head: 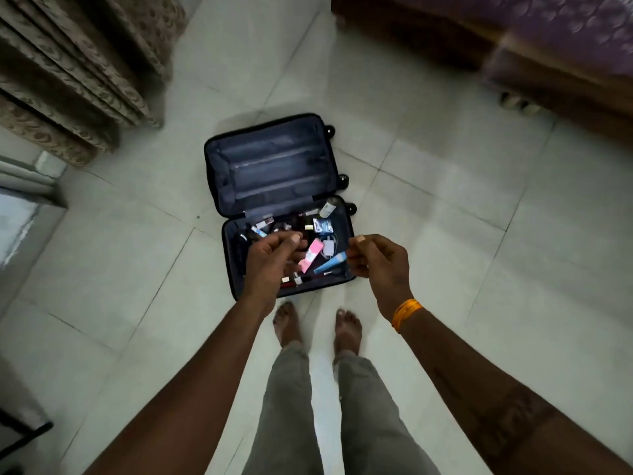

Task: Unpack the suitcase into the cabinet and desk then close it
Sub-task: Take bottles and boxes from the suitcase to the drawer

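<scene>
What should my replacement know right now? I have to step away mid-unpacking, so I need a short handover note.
Left hand: loosely curled above the suitcase, holding nothing.
Right hand: the same, off its right edge.
Suitcase: open flat on the tiled floor; far half bare, near half holds small toiletries, among them a pink box, a blue tube and a white charger.
Done: suitcase opened.
Left: move the small items to cabinet and desk, then close the suitcase.

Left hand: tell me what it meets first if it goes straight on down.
Probably the small toiletries in the near half of the open suitcase; the left hand hovers above them, holding nothing. Depth is unclear.
</scene>
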